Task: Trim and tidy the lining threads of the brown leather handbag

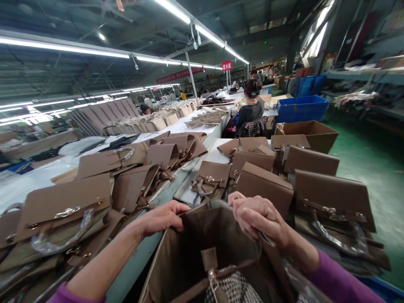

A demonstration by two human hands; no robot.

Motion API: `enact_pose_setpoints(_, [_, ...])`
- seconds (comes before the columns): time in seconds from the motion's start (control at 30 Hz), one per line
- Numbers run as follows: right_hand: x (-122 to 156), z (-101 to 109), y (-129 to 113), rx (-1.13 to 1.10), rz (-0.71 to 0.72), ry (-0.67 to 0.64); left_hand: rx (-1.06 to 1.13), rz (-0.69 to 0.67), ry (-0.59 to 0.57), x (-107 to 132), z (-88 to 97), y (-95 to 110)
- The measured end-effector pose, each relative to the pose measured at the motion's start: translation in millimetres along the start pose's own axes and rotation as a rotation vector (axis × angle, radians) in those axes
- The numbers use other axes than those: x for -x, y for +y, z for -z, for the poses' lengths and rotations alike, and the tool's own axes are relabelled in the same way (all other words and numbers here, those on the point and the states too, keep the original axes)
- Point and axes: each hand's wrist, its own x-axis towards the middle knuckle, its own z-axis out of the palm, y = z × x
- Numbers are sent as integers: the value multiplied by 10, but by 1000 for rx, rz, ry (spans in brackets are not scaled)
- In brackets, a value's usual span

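Note:
An open taupe handbag [189, 261] stands right in front of me, its mouth held wide. My left hand [162, 219] is closed on the bag's left rim. The bag's right rim is pinched by my right hand [257, 219], close to a plastic-wrapped handle. Inside the bag I see a strap tab with a metal clasp and a checked lining or cloth at the bottom.
Several more taupe handbags [63, 210] with plastic-wrapped handles crowd the long table at left and the stack at right [331, 198]. A seated person [251, 111] works further ahead. Cardboard boxes [315, 132] and blue bins [301, 107] stand by the green floor at right.

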Motion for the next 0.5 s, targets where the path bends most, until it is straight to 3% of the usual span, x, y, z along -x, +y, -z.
enact_pose_setpoints(0.17, [349,174,126,-83,-382,-232,-7,81,-93,45,-119,-166])
enact_pose_setpoints(0.33, [488,91,-59,-226,-765,-237,-18,-3,-127,-51,-147,-153])
enact_pose_setpoints(0.4, [444,59,-204,-217,-860,-270,-15,-63,-176,-127,-132,-97])
enact_pose_setpoints(0.5, [392,43,-391,-113,-881,-303,-45,-108,-258,-241,-104,-12])
